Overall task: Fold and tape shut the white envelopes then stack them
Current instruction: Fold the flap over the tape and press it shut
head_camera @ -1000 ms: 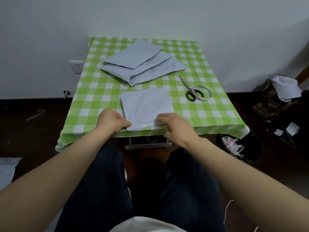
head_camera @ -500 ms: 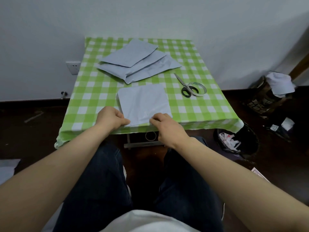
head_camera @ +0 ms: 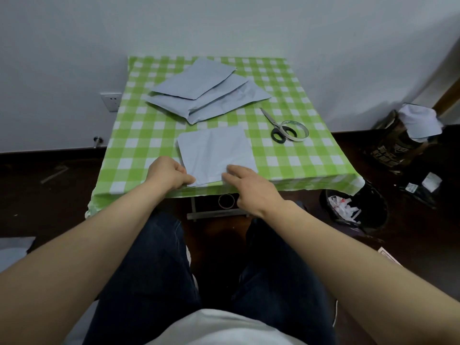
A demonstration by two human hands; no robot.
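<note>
White square paper envelope [head_camera: 214,153], flat at the near edge of the green-checked bench [head_camera: 135,143], looks light, limp and crease-prone, best held by its near corners: left hand [head_camera: 169,174] pinches one with curled fingers, right hand [head_camera: 251,185] rests loosely open on its near edge.

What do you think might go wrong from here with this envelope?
The envelope lies at the near edge of the table, held only there by the left hand and right hand; it could slide off. The tape roll and scissors overlap off to the right, so reaching for them may free the envelope, and lifting one may drag the other.
</note>
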